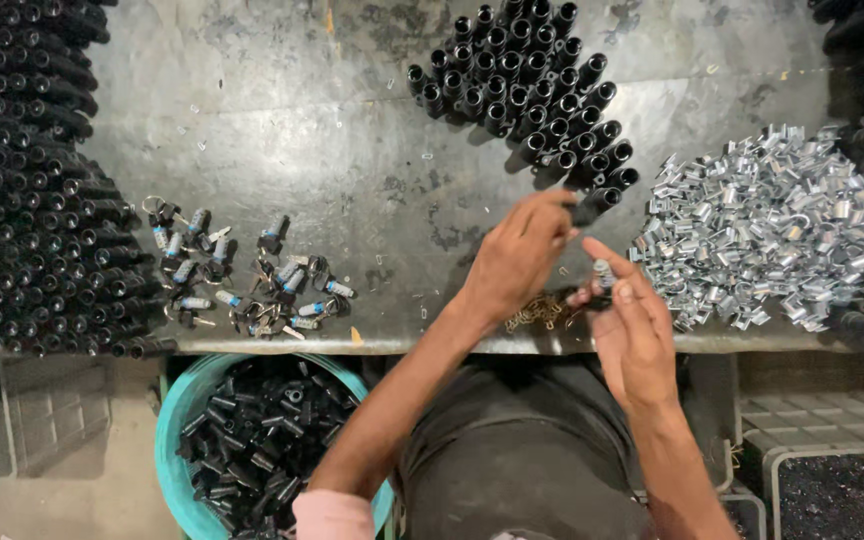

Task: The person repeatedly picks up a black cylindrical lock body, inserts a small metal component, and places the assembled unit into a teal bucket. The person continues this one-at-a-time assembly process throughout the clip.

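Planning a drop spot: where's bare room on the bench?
Free: the metal benchtop between the stacked black tubes at left and the upright tube cluster, above the keyed parts. Crowded: front edge around both hands and the silver clip pile.

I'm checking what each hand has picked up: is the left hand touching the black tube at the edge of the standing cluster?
Touching. The head view shows the left hand with its fingertips closed on the end of the black tube, no gap between them.

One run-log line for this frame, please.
left hand: grips black tube | right hand: holds small silver part | bench: clip pile, tube cluster, keyed locks | tub below
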